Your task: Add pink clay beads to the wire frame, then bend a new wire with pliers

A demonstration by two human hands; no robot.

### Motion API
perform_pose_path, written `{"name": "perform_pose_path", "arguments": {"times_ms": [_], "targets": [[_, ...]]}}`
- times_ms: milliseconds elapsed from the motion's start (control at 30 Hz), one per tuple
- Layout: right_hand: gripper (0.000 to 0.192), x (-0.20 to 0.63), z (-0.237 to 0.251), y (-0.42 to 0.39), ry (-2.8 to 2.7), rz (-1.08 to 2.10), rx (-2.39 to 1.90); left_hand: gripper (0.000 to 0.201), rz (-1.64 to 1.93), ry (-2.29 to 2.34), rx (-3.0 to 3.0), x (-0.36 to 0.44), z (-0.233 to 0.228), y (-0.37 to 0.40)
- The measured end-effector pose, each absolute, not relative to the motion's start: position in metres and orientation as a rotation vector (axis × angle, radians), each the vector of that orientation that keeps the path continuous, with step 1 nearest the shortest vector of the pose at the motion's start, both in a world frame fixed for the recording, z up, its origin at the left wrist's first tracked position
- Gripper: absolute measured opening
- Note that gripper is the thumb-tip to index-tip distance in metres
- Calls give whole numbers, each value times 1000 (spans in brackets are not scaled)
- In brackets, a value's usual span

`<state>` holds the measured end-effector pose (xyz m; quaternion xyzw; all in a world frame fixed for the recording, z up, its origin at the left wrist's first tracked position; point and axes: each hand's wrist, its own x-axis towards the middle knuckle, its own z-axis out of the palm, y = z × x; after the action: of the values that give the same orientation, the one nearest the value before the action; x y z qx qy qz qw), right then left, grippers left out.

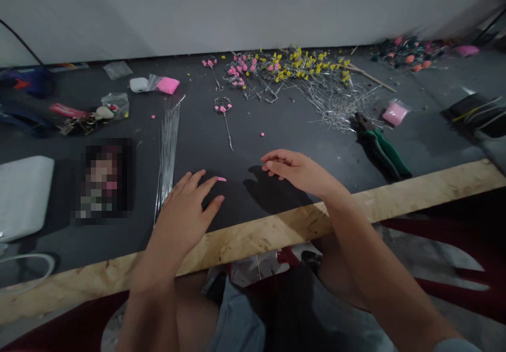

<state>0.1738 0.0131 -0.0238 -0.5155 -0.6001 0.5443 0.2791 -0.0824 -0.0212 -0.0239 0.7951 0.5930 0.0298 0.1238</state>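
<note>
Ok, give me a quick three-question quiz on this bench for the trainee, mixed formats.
1. True or false: the left hand lies flat on the dark table top, beside the bundle of straight wires.
2. Which tool lies right of the right hand? A) a hammer B) green-handled pliers C) scissors
3. Fill in: the small piece at the left hand's fingertips is coloured ____.

Key
1. True
2. B
3. Pink
</note>
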Motion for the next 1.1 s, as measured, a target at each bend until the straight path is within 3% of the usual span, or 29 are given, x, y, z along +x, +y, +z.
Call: {"name": "perform_pose_path", "arguments": {"times_ms": [767, 933, 1100], "targets": [[26, 173, -23, 13, -1596, 1477, -1401, 42, 12, 1737, 2367, -74, -25, -22], [28, 173, -24, 13, -1598, 1471, -1394, 54, 17, 1730, 2341, -73, -23, -22], [28, 173, -24, 13, -1606, 1477, -1401, 45, -10, 1690, 2422, -74, -25, -25]]}}
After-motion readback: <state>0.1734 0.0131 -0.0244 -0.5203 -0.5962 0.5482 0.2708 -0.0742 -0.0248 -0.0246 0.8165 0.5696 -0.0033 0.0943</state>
